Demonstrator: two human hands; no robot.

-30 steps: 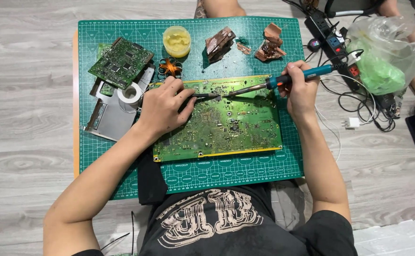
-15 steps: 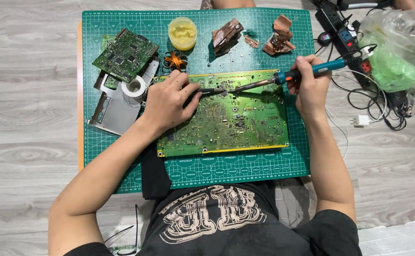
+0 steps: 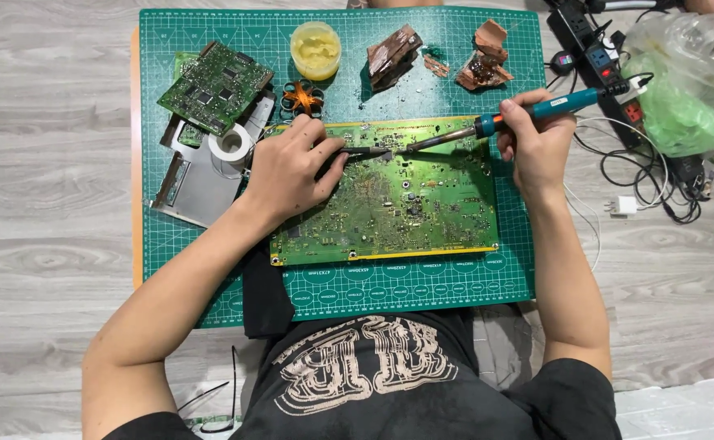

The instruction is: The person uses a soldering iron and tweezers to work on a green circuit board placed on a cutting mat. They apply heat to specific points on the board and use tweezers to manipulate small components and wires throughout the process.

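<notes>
Resting on the large green rectangular circuit board (image 3: 390, 191), our left hand (image 3: 292, 167) lies knuckles-up over the board's upper left part, wrist bent slightly and forearm running down and left off the board. Its grip is pressed together around a thin dark tool (image 3: 365, 151), which we take for tweezers, whose tip points right along the board's upper edge. Our right hand (image 3: 532, 143) sits just past the board's upper right corner, fingers curled and pinching the teal-handled soldering iron (image 3: 528, 110) like a pen; the forearm runs straight down beside the board's right edge. The iron's metal tip slants down and left over the board, meeting the dark tool's tip near the middle of the upper edge; we cannot tell whether the two tips touch.

The board lies flat on the green gridded cutting mat (image 3: 332, 285), which covers the floor. Above the board's left part stand a small yellow tub of paste (image 3: 315, 49) and an orange coil part (image 3: 302, 98). Left of the board lie a smaller green circuit board (image 3: 214, 85), a white roll of tape (image 3: 231, 145) and a grey metal plate (image 3: 198, 183). Above the board's right half sit brown scraps (image 3: 394, 53).
</notes>
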